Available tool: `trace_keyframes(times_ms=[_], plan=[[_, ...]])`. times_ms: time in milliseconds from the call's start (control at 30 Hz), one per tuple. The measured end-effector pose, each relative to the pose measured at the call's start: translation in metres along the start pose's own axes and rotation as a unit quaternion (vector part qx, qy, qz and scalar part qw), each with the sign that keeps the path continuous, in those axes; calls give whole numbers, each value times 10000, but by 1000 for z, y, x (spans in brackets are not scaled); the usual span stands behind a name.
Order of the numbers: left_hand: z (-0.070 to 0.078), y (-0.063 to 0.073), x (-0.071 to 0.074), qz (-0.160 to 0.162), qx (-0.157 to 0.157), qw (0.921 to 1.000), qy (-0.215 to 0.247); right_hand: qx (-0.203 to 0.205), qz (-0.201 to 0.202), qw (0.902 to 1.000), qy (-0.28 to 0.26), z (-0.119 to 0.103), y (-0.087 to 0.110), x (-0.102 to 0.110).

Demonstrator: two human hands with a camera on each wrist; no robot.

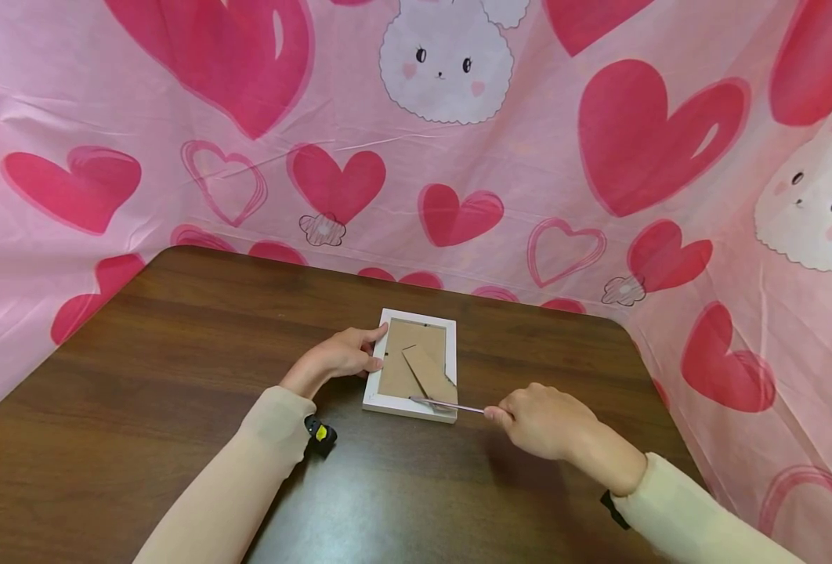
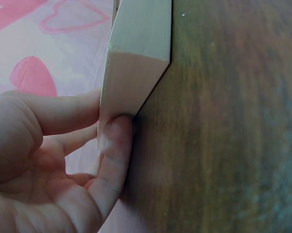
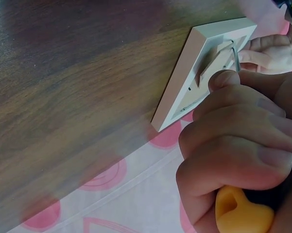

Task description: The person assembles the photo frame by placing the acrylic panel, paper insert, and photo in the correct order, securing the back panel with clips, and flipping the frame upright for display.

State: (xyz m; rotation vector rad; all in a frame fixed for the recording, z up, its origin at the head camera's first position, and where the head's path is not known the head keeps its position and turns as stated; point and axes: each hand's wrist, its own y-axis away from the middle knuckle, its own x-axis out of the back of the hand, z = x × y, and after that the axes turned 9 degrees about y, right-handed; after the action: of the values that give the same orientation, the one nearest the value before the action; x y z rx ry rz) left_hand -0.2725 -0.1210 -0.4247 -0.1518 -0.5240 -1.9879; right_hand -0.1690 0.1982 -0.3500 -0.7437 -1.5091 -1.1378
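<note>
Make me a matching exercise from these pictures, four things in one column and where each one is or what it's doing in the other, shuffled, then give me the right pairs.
Things:
1. picture frame
2. left hand
3. right hand
4. screwdriver

States:
A. grips a tool with a yellow and black handle
B. lies back side up on the brown table
C. its metal shaft reaches over the frame's near edge
D. holds the frame's left edge

Pairs: 1-B, 2-D, 3-A, 4-C
</note>
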Motion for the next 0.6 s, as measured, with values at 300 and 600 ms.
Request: trace_keyframes(times_ms=[300,600], plan=[[0,0,1,15,-59,10000,-8,64,-91,9999,-67,1,-3,0],[-1,-1,1,13,-45,10000,-62,-8,-267,9994,-240,1,-4,-1]])
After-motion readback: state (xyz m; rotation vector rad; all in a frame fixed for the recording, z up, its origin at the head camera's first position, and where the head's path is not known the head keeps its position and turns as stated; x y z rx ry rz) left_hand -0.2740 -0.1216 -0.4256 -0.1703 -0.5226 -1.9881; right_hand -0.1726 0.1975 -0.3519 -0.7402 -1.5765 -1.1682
